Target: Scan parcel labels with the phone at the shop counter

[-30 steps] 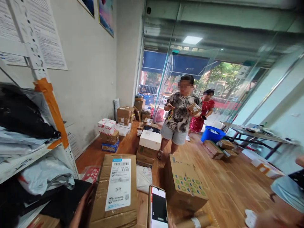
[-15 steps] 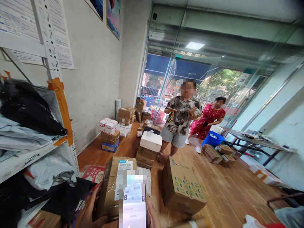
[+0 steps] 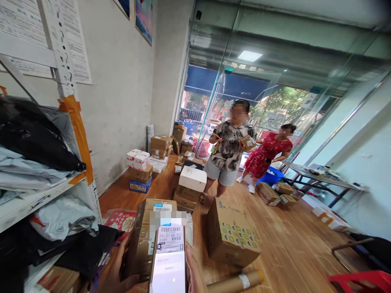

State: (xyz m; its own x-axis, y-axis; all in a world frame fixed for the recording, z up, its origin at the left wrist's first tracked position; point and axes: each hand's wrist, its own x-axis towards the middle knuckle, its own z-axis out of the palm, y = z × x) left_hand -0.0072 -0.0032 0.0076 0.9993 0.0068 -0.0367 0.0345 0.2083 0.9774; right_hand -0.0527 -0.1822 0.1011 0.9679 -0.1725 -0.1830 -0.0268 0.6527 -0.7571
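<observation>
Shelf [image 3: 45, 195]: on my left, stuffed with grey and black mail bags.
Floor [image 3: 290, 244]: wooden, scattered with cartons.
Parcel [image 3: 146, 240]: brown labelled box low in front of me; my left hand [image 3: 117, 272] grips its left side, fingers wrapped around it.
Phone [image 3: 168, 264]: upright before the parcel, clasped in my right hand [image 3: 194, 274].
People: two stand near the glass door.
</observation>
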